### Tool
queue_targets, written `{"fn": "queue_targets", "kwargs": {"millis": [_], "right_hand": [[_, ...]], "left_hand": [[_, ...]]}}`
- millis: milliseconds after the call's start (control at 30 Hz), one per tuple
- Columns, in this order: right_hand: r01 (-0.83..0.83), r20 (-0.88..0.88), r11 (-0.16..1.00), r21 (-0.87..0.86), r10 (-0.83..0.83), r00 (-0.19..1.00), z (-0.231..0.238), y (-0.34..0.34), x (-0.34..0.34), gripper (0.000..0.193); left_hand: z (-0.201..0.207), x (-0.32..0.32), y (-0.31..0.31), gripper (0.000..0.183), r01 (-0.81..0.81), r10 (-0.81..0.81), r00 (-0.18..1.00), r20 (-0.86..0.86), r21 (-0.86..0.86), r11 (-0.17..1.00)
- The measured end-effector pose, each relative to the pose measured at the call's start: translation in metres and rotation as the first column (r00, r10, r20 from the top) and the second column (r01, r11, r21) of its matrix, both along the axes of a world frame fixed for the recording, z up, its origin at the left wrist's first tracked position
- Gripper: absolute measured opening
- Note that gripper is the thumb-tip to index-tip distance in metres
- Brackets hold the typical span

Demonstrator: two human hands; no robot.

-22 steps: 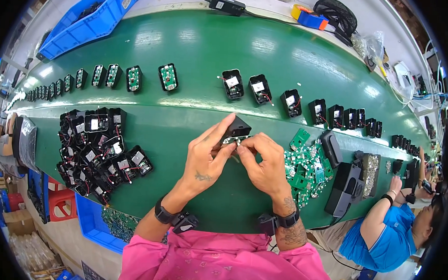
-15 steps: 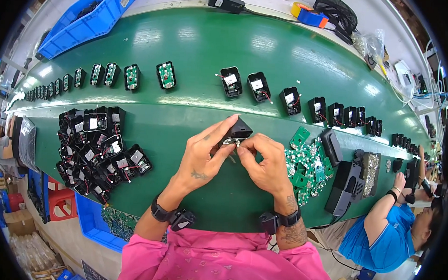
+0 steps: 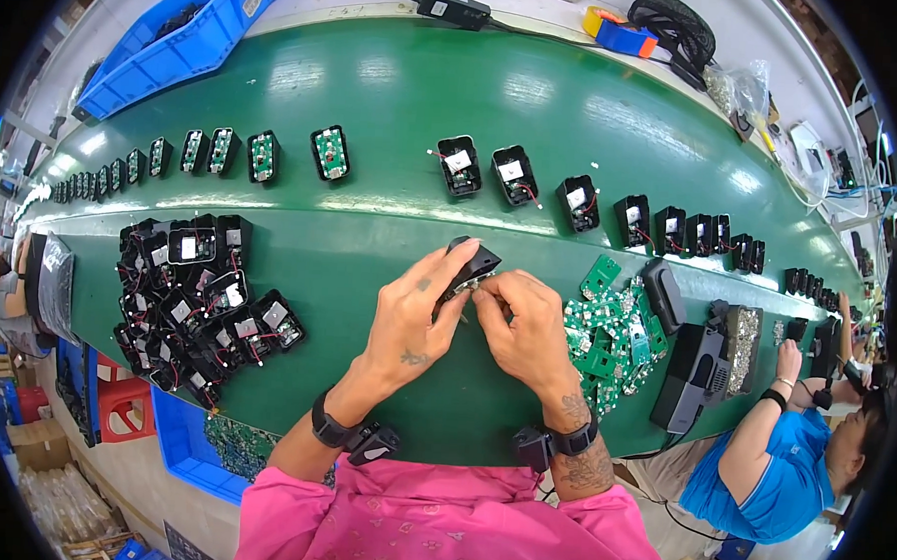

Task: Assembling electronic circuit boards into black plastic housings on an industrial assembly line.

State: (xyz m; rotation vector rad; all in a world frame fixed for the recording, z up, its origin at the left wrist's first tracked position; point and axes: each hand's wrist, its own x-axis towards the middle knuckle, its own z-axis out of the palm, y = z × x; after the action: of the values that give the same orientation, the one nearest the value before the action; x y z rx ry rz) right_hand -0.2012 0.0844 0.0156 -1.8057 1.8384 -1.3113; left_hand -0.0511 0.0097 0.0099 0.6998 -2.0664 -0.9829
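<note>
My left hand [image 3: 415, 314] is wrapped round a small black plastic housing [image 3: 477, 258], which it holds tilted over the green table. At the housing's near end, my right hand [image 3: 517, 318] has its thumb and forefinger pinched together. What lies between those fingertips is too small to make out. A bit of green circuit board shows at the housing's open side, mostly hidden by my fingers. To the right of my right hand lies a heap of green circuit boards [image 3: 616, 337]. On the left is a pile of black housings [image 3: 182, 298] with red wires.
A row of housings stands along the table's far part, some with boards [image 3: 330, 153], others with white blocks [image 3: 460, 162]. Blue crates sit at the back left [image 3: 179, 43] and below the left edge [image 3: 176, 448]. Right: a dark grey device [image 3: 693, 376] and a co-worker [image 3: 782, 445].
My left hand has turned and tilted the black housing slightly, and it sits a little lower. My right hand stays pinched at its near end.
</note>
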Motion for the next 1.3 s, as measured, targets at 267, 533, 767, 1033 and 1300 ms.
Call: {"fn": "queue_targets", "kwargs": {"millis": [267, 533, 767, 1033, 1300], "right_hand": [[0.166, 0.407, 0.960, 0.225, -0.247, 0.880, 0.009, 0.002, 0.000, 0.018], [0.010, 0.752, 0.993, 0.121, -0.098, 0.651, 0.002, 0.002, 0.004, 0.016], [-0.031, 0.696, 0.969, 0.243, -0.152, 0.702, 0.009, 0.003, -0.001, 0.017], [-0.100, 0.649, 0.968, 0.229, -0.075, 0.757, 0.017, 0.010, -0.014, 0.030], [-0.198, 0.452, 0.950, 0.242, 0.070, 0.889, 0.021, 0.008, 0.000, 0.028]], "left_hand": [[0.019, -0.002, 0.003, 0.054, 0.065, 0.123, 0.966, -0.227, 0.673, 0.737], [0.021, 0.000, 0.002, 0.061, 0.132, 0.005, 0.981, -0.196, 0.676, 0.725], [0.018, 0.004, -0.002, 0.064, 0.202, -0.035, 0.964, -0.262, 0.646, 0.736], [0.020, -0.001, 0.010, 0.054, 0.014, 0.049, 0.990, -0.133, 0.434, 0.901], [0.011, -0.005, 0.011, 0.053, -0.122, 0.153, 0.976, -0.154, 0.192, 0.974]]}}
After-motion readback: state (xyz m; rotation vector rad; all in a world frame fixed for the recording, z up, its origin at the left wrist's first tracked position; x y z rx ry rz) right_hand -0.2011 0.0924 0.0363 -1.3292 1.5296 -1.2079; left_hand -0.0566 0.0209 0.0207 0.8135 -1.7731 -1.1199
